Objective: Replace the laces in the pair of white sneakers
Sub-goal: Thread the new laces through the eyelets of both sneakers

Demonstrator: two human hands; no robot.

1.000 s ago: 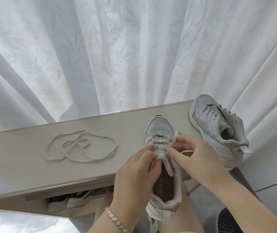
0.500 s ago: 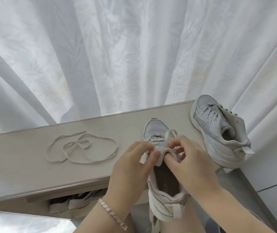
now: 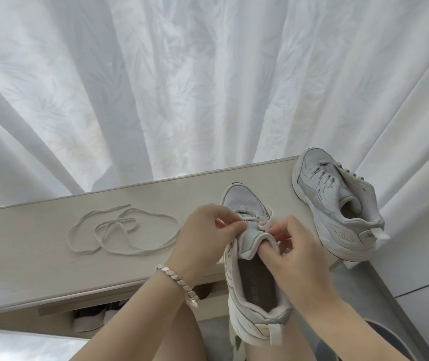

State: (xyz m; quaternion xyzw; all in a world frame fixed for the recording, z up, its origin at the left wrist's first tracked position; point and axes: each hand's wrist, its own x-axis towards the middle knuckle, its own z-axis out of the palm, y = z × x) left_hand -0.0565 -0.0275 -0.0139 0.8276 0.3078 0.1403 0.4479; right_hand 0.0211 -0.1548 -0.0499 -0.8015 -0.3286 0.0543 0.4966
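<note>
A white sneaker (image 3: 253, 295) lies between my hands, its toe on the pale wooden shelf top (image 3: 39, 256) and its heel over my lap. My left hand (image 3: 203, 238) grips the shoe's left side by the tongue, fingers curled at the eyelets. My right hand (image 3: 294, 251) pinches a loop of white lace (image 3: 266, 225) just above the tongue. The second white sneaker (image 3: 338, 204), laced, rests at the shelf's right end. A loose white lace (image 3: 119, 233) lies coiled on the shelf to the left.
White curtains (image 3: 208, 87) hang right behind the shelf. Under the shelf top, an open compartment holds other shoes (image 3: 91, 319). A silver bracelet (image 3: 179, 282) sits on my left wrist. A dark round object (image 3: 390, 340) is at the lower right.
The held sneaker has shifted slightly toward me and up. My right hand moved from the shoe's right side to the tongue top, pinching a lace loop there; my left hand slid up alongside.
</note>
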